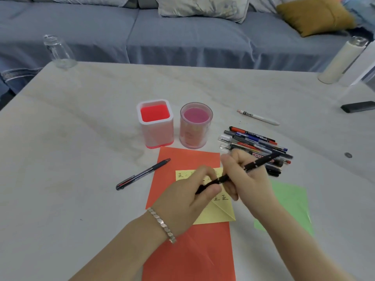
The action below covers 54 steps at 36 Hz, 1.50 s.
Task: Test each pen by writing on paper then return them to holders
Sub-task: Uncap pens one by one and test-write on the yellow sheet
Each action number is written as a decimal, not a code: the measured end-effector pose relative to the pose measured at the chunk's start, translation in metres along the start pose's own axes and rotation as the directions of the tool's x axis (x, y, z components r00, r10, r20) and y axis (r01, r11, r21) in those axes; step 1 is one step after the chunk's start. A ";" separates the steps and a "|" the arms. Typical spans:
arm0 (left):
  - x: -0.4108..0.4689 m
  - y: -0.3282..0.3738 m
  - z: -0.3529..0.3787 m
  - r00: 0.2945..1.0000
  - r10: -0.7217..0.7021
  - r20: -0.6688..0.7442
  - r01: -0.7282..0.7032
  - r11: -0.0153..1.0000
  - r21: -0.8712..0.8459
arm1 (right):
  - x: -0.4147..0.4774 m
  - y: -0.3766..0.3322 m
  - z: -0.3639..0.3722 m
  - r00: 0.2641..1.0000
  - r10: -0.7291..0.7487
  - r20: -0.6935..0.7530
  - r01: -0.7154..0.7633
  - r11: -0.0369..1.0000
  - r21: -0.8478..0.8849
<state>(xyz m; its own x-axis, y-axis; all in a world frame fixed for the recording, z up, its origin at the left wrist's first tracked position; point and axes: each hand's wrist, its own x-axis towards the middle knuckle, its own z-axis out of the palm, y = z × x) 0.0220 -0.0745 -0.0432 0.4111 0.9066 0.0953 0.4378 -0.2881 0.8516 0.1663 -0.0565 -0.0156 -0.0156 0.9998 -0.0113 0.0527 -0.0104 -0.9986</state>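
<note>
Both hands hold one black pen (253,164) above the yellow paper (218,211). My right hand (246,179) grips the pen's barrel. My left hand (194,191) pinches its black cap end. The yellow paper bears several written marks and lies on an orange sheet (188,250). Behind the papers stand two holders, a square white-and-red holder (156,126) and a round pink holder (195,126), with no pens showing in them. A pile of pens (255,145) lies right of the holders. A dark pen (142,174) lies left of the orange sheet, and a white pen (258,117) lies farther back.
A green sheet (290,203) lies to the right of the orange one. A glass jar (57,51) stands at the table's (81,159) far left corner and a white bottle (343,59) at the far right. A dark flat object (358,106) lies at the right edge. A sofa is behind.
</note>
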 end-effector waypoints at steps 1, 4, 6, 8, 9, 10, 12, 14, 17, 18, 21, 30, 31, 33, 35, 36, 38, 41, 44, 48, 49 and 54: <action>-0.001 -0.005 -0.001 0.998 -0.065 -0.014 0.066 0.998 0.009 | 0.001 0.001 -0.003 0.999 -0.009 -0.044 0.009 1.000 -0.009; -0.003 -0.032 -0.005 0.958 -0.256 -0.131 0.275 0.950 0.148 | 0.001 0.012 -0.014 0.982 0.045 -0.183 -0.044 0.999 0.009; -0.007 -0.055 -0.006 0.925 -0.313 -0.214 0.369 0.872 0.322 | -0.001 0.021 -0.020 0.968 0.108 -0.227 -0.110 0.994 0.003; -0.012 -0.077 -0.004 0.931 -0.262 -0.254 0.356 0.806 0.474 | -0.004 0.032 -0.024 0.959 0.162 -0.233 -0.168 0.986 -0.006; -0.014 -0.086 -0.003 0.938 -0.213 -0.273 0.332 0.777 0.535 | -0.007 0.036 -0.025 0.956 0.184 -0.227 -0.190 0.982 -0.008; -0.017 -0.094 -0.001 0.938 -0.175 -0.300 0.325 0.746 0.581 | -0.009 0.040 -0.026 0.954 0.203 -0.220 -0.210 0.978 -0.006; -0.018 -0.095 0.001 0.940 -0.113 -0.321 0.303 0.708 0.638 | -0.013 0.044 -0.028 0.949 0.236 -0.209 -0.236 0.971 0.022; -0.016 -0.088 0.005 0.942 -0.045 -0.332 0.264 0.711 0.652 | -0.015 0.047 -0.029 0.948 0.245 -0.203 -0.237 0.969 0.063; -0.015 -0.073 0.020 0.971 0.059 -0.233 0.094 0.799 0.595 | -0.017 0.048 -0.029 0.949 0.241 -0.203 -0.225 0.969 0.098; -0.016 -0.069 0.026 0.984 0.063 -0.167 0.047 0.812 0.582 | -0.017 0.049 -0.029 0.948 0.240 -0.209 -0.223 0.969 0.105; -0.017 -0.069 0.042 1.000 0.030 0.005 -0.027 0.784 0.620 | -0.018 0.052 -0.027 0.948 0.237 -0.214 -0.217 0.970 0.110; -0.011 -0.078 0.050 0.986 -0.138 0.091 0.040 0.734 0.678 | -0.020 0.075 -0.009 0.922 0.101 -0.375 -0.135 0.988 -0.068; -0.011 -0.079 0.051 0.986 -0.139 0.087 0.043 0.728 0.684 | -0.019 0.078 -0.006 0.914 0.089 -0.396 -0.131 0.988 -0.081; -0.012 -0.081 0.052 0.984 -0.153 0.090 0.054 0.741 0.669 | -0.018 0.083 -0.002 0.901 0.078 -0.426 -0.131 0.987 -0.096; -0.011 -0.079 0.051 0.986 -0.146 0.079 0.058 0.748 0.661 | -0.017 0.089 0.001 0.893 0.073 -0.444 -0.138 0.984 -0.115; -0.012 -0.080 0.051 0.986 -0.145 0.081 0.056 0.748 0.661 | -0.017 0.093 0.002 0.889 0.070 -0.453 -0.145 0.980 -0.133; -0.011 -0.080 0.051 0.986 -0.147 0.076 0.064 0.761 0.646 | -0.017 0.100 0.005 0.877 0.068 -0.476 -0.161 0.974 -0.157; -0.011 -0.079 0.051 0.990 -0.133 0.055 0.071 0.784 0.617 | -0.019 0.108 0.009 0.874 0.070 -0.482 -0.181 0.965 -0.189; -0.011 -0.083 0.055 0.996 -0.094 0.009 0.068 0.784 0.617 | -0.020 0.114 0.010 0.870 0.056 -0.491 -0.184 0.959 -0.217; -0.012 -0.085 0.057 0.998 -0.062 -0.024 0.064 0.791 0.609 | -0.020 0.116 0.011 0.872 0.009 -0.490 -0.165 0.947 -0.276; -0.012 -0.085 0.058 0.998 -0.061 -0.029 0.066 0.794 0.604 | -0.020 0.117 0.011 0.874 0.001 -0.485 -0.161 0.944 -0.288; -0.013 -0.085 0.059 0.997 -0.039 -0.062 0.068 0.807 0.586 | -0.020 0.120 0.011 0.885 -0.033 -0.464 -0.134 0.937 -0.322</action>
<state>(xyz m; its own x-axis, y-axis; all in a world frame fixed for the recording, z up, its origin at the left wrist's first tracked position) 0.0267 -0.0800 -0.1477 0.3436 0.9344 0.0939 0.8500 -0.3520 0.3919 0.1620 -0.0783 -0.1357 0.4480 0.8928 0.0473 0.3726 -0.1384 -0.9176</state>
